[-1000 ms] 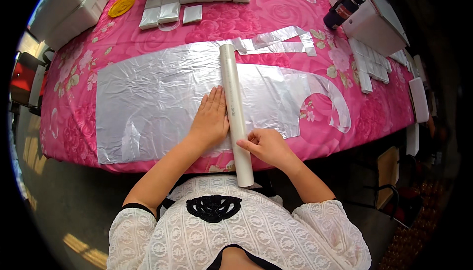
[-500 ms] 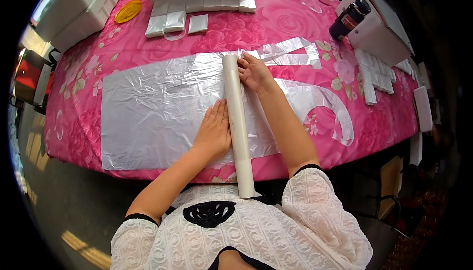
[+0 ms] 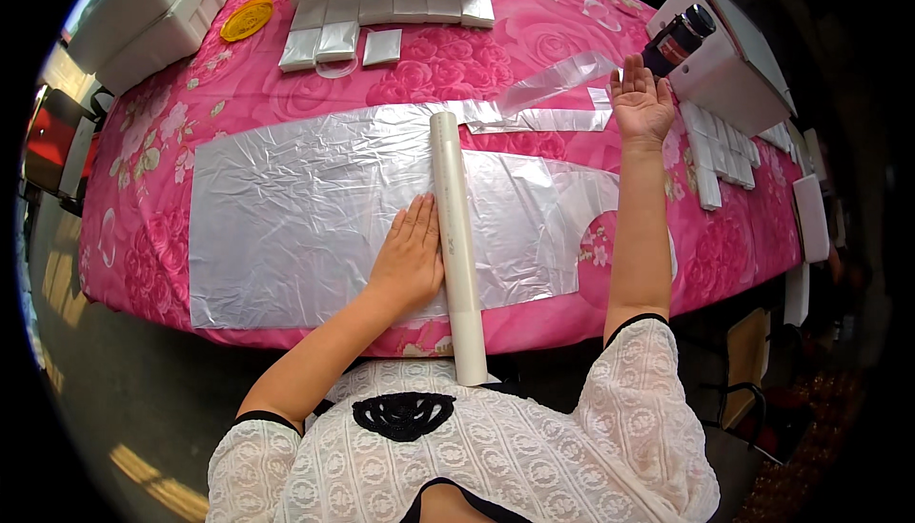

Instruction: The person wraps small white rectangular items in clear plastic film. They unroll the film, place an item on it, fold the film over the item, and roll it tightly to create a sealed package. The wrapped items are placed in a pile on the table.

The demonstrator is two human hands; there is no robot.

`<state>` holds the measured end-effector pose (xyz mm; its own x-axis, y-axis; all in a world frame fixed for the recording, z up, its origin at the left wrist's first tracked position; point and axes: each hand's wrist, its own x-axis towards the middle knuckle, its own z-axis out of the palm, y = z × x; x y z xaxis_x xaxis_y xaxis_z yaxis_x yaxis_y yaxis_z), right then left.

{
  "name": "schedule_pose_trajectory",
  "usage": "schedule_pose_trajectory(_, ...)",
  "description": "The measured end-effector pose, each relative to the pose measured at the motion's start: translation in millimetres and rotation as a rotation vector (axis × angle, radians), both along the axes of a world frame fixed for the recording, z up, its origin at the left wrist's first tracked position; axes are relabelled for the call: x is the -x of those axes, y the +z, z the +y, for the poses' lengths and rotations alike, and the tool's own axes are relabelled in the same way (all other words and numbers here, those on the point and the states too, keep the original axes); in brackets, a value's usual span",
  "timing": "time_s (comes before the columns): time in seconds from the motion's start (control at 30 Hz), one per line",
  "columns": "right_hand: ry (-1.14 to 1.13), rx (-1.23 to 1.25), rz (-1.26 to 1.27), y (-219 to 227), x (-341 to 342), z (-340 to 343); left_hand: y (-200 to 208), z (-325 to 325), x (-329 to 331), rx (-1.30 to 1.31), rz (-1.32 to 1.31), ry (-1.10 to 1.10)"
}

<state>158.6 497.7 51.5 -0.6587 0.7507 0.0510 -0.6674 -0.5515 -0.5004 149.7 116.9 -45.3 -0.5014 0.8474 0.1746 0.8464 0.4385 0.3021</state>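
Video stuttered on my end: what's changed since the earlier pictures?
The right hand has left the tube and moved forward and right, palm up by the far strap; grip unclear. The strap's upper strip has shifted forward. The left hand stays on the plastic sheet beside the tube, which is unmoved.

We take this for a small, makeshift workshop with a homely touch. Our bench (image 3: 548,32) wears a pink rose-patterned cloth (image 3: 143,227), something we would expect in a dining room, yet it carries working materials: a silvery plastic sheet (image 3: 295,227) spread beneath the pale tube (image 3: 459,256), rows of small flat packets (image 3: 376,8) beyond the tube, and more packets (image 3: 724,146) to its right. White boxes (image 3: 162,46), seemingly foam, stand far to the tube's left. We also see plain grey floor (image 3: 105,361) left of the tube and a chair (image 3: 748,366) right of it.
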Motion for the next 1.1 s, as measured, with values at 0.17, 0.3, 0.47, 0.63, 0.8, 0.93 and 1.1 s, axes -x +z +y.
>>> schedule_pose_trajectory(0.17, 0.060, -0.243, -0.509, -18, -5, -55, 4, 1, 0, 0.005, -0.031, -0.008)
schedule_pose_trajectory(0.3, 0.579, -0.781, -1.065, -43, -23, -158, 6, 1, 1, -0.002, -0.033, -0.015)
schedule_pose_trajectory(0.47, 0.552, -1.058, -1.227, -45, 12, -203, 5, -2, 1, 0.014, -0.001, -0.004)
schedule_pose_trajectory(0.63, 0.526, -0.464, -0.794, -68, 66, -178, 3, 0, 2, 0.028, -0.012, -0.007)
schedule_pose_trajectory(0.8, 0.166, 0.111, -0.438, -97, 88, -126, 4, 2, 2, 0.029, -0.019, -0.028)
schedule_pose_trajectory(0.93, 0.134, 0.252, -0.246, -73, 76, -78, 3, 0, 1, 0.030, -0.029, 0.002)
schedule_pose_trajectory(1.1, 0.080, 0.086, -0.028, -13, 56, -4, 3, 2, 0, 0.022, -0.022, -0.012)
